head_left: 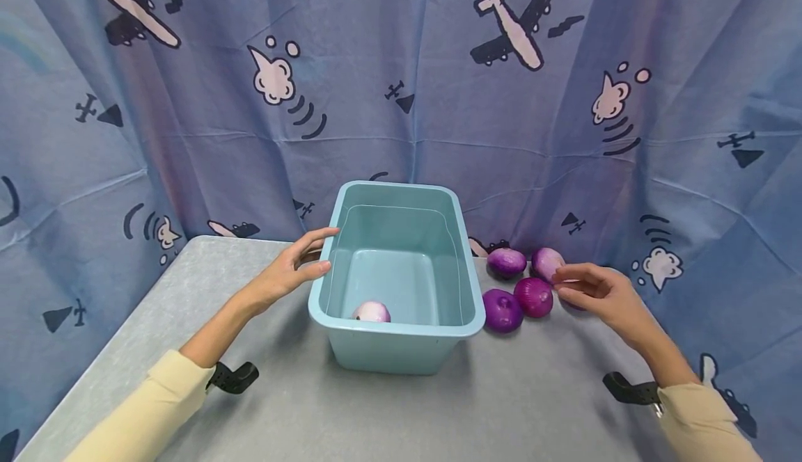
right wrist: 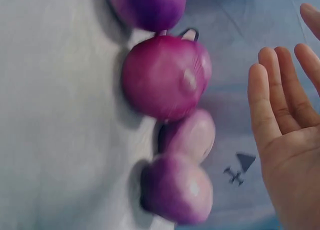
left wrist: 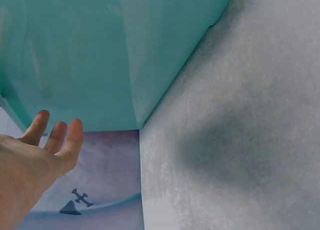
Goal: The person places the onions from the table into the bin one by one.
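Left hand [head_left: 285, 271], fingers loosely spread, grips nothing at left rim of teal bin [head_left: 395, 352] on grey table [head_left: 501, 399]; contact with rim unclear. Pale purple onion [head_left: 372, 311] lies inside bin, near front wall. Right hand [head_left: 604, 293], fingers extended and relaxed, holds nothing near purple onions [head_left: 503, 311] clustered right of bin. Airplane-print curtain [head_left: 357, 44] hangs behind.

Smooth plastic, glossy surfaces and creased cloth.
We see a bin [head_left: 401, 351] of smooth plastic and onions [head_left: 502, 311] which look smooth and glossy. The curtain [head_left: 357, 65] is creased, matt cloth; the sleeves [head_left: 147, 406] are also cloth, and the table [head_left: 501, 399] looks to us matt.
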`<state>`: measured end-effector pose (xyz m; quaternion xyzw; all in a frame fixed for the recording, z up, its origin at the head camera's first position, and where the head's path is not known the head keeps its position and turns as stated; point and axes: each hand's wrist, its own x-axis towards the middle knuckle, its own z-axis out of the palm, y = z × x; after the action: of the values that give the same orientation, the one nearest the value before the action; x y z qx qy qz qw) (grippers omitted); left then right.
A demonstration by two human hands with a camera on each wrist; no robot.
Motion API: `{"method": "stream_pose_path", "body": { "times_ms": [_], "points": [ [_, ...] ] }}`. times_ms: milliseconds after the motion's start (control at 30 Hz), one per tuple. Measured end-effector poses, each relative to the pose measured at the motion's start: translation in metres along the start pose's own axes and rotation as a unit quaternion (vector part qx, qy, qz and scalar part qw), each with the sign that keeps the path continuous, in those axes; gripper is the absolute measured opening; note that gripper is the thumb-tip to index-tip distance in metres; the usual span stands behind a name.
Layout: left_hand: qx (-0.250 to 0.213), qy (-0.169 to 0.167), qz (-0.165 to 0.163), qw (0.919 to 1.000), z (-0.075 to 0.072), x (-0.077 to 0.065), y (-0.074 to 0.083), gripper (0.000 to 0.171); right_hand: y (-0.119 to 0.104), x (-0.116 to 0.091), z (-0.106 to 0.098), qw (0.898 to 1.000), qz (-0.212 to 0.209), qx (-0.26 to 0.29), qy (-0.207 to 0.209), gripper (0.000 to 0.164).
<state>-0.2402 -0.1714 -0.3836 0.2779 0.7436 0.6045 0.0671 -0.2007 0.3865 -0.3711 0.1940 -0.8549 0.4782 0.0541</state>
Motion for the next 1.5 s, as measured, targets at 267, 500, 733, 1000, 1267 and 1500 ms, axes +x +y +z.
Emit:
{"method": "stream_pose_path", "body": {
  "times_ms": [267,500,733,1000,1267,1500],
  "points": [
    [0.012,0.002,-0.007,0.9999,0.000,0.001,0.001,0.062,0.026,-0.019,-0.019,0.997,0.048,-0.057,0.023,0.036],
    [0.004,0.001,-0.008,1.0000,0.000,0.000,0.000,0.063,0.048,-0.030,-0.036,0.991,0.075,-0.095,0.049,0.043],
    [0.004,0.003,-0.011,0.9999,0.000,-0.001,0.001,0.062,0.056,-0.039,-0.043,0.985,0.110,-0.109,0.080,0.054],
    [0.007,0.003,-0.011,0.9999,0.001,0.001,0.001,0.062,0.074,-0.036,-0.040,0.976,0.154,-0.117,0.098,0.077],
    [0.000,0.001,-0.010,0.9999,0.001,-0.001,0.001,0.061,0.087,-0.029,-0.035,0.974,0.200,-0.063,0.088,0.097],
    [-0.005,-0.002,-0.011,0.9999,0.000,0.000,0.000,0.061,0.093,-0.020,-0.027,0.972,0.215,-0.046,0.086,0.101]
  ]
}}
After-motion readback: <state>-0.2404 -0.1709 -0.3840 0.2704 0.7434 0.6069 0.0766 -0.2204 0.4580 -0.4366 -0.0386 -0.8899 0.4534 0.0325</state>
